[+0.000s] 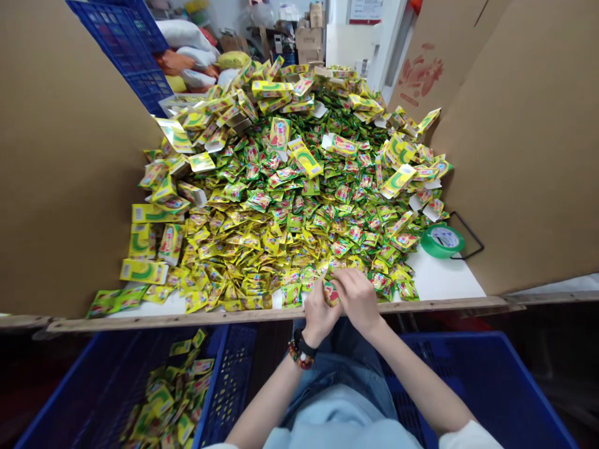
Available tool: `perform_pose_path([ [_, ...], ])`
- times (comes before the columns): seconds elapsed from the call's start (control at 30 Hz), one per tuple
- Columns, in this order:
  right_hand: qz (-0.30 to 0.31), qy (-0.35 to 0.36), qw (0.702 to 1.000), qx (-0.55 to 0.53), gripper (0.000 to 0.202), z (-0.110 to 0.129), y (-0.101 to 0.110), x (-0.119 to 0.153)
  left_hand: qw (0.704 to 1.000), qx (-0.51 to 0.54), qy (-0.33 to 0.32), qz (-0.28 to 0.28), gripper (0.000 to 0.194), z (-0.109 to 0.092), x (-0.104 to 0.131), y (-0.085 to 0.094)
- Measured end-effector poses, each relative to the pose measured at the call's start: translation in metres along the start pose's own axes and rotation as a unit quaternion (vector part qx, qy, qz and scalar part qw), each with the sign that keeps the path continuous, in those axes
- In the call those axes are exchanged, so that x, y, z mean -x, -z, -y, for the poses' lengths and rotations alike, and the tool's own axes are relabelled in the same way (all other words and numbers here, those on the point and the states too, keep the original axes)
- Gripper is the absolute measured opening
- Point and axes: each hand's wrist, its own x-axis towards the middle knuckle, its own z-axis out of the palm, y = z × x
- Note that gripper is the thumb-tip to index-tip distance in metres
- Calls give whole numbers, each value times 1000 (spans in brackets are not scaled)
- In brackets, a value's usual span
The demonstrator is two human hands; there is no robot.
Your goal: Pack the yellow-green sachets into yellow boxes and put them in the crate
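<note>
My left hand (321, 310) and my right hand (358, 298) meet at the front edge of the table. Between them is a small fruit-printed packet (331, 294), red and green, largely covered by my fingers. The left fingers are closed around its lower part. With thumb and fingertips pinched, my right hand grips its upper right side. A pale yellow tip sticks up by the fingertips; whether it is a carton flap or a sachet edge cannot be told. Just beyond lie yellow sachets (255, 284) and green sachets (344, 194) in a large heap.
Small yellow cartons (305, 157) lie on the heap and along its sides. A green tape roll (442, 241) sits at the right. Cardboard walls (528, 156) flank the table. Below are a blue crate (238, 362) holding several cartons and another blue crate (468, 374).
</note>
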Motion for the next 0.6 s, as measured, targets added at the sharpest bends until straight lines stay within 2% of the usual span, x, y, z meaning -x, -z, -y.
perform_pose_path([
  [0.07, -39, 26, 998, -43, 25, -5, -8, 9, 999, 15, -25, -14, 61, 3, 0, 1],
  [0.13, -41, 40, 993, -104, 25, -11, -11, 16, 998, 23, -49, -23, 60, 4, 1, 2],
  [0.2, -45, 25, 982, -184, 24, -18, -13, 20, 998, 28, -57, -29, 63, 4, 2, 2],
  [0.27, -80, -39, 959, -271, 31, -24, -16, 21, 997, 27, -57, -39, 65, 5, 4, 0],
  [0.33, -87, -127, 919, -364, 47, -28, -22, 21, 996, 24, -74, -42, 60, 6, 5, -2],
  [0.43, 6, -190, 861, -472, 43, -27, -30, 20, 995, 30, -93, -19, 53, 6, 5, -2],
  [0.5, 41, -169, 861, -478, 38, -22, -30, 21, 996, 44, -75, -2, 57, 4, 4, -1],
  [0.6, 26, -115, 901, -417, 34, -15, -26, 22, 996, 65, -49, 34, 58, 1, 1, 2],
])
